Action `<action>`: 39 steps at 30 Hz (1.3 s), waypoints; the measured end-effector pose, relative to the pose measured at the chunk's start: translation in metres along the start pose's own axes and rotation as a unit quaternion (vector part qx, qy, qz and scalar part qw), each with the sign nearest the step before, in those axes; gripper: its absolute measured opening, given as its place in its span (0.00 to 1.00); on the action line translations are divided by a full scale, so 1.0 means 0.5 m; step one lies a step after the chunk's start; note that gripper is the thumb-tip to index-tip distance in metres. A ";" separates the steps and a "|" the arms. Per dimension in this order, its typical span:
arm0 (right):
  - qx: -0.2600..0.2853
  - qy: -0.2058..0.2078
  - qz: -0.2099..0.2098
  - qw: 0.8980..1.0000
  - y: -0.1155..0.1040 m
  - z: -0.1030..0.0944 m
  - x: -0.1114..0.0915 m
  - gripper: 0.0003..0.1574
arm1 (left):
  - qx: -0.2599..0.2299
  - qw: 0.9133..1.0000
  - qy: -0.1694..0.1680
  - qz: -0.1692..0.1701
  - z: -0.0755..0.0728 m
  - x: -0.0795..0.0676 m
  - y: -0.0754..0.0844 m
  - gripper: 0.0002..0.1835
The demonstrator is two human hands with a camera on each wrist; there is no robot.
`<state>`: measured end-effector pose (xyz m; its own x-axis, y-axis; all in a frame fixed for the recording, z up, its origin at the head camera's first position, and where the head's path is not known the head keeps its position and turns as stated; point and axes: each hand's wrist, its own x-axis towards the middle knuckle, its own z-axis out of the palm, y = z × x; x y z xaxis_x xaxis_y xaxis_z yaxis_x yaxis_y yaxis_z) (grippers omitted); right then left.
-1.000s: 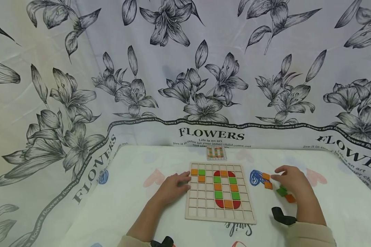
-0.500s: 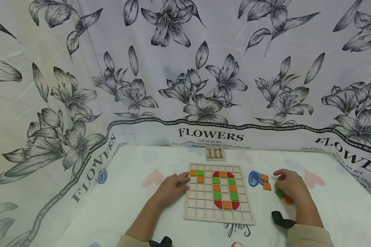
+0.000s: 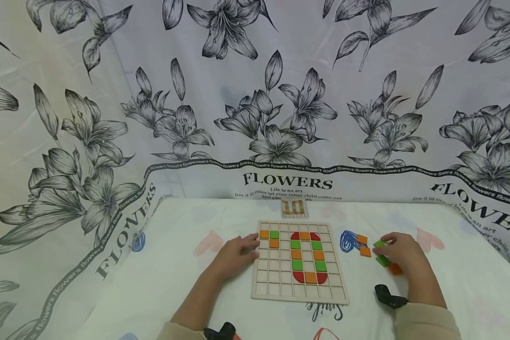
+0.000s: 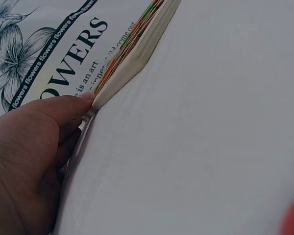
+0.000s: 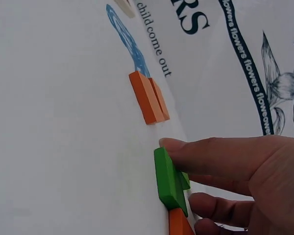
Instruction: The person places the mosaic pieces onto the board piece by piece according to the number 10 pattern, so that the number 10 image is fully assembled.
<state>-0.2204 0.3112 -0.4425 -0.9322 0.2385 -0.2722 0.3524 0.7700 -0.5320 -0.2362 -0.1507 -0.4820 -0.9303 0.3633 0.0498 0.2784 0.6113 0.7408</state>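
Observation:
The pale wooden grid board lies mid-table, with orange, green and red tiles forming a closed loop on its right half. Three square tiles sit near its upper left corner. My left hand rests against the board's left edge, fingertips and thumb touching the rim; the left wrist view has the thumb at the board's edge. My right hand pinches a green tile between thumb and index finger, partly hidden by them. Beside the thumb lies another green tile, touching an orange tile.
Two orange tiles lie between the board and my right hand. A small pattern card stands behind the board. A floral cloth hangs at the back. Black wrist mounts sit on both arms.
My right hand first dipped slightly over the green tiles; one green tile now shows at its fingertips, apart from the other and farther back. My left hand has stayed at the board's edge.

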 end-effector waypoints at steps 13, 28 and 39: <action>0.012 0.015 -0.040 0.999 -0.028 0.010 -0.007 0.34 | 0.001 1.000 0.000 -0.001 -0.003 -0.002 0.000 0.21; 0.044 -0.005 -0.247 0.968 -0.302 0.146 -0.082 0.16 | 0.007 1.000 0.000 0.005 0.007 -0.003 -0.003 0.20; -0.015 -0.052 -0.266 0.962 -0.383 0.259 -0.122 0.14 | 0.003 1.000 0.001 0.014 0.003 -0.007 0.000 0.20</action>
<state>-0.2202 0.0726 -0.4281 -0.9660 -0.2541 -0.0471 -0.1771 0.7837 -0.5953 -0.2328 -0.1510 -0.4831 -0.9224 0.3794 0.0717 0.3058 0.6044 0.7357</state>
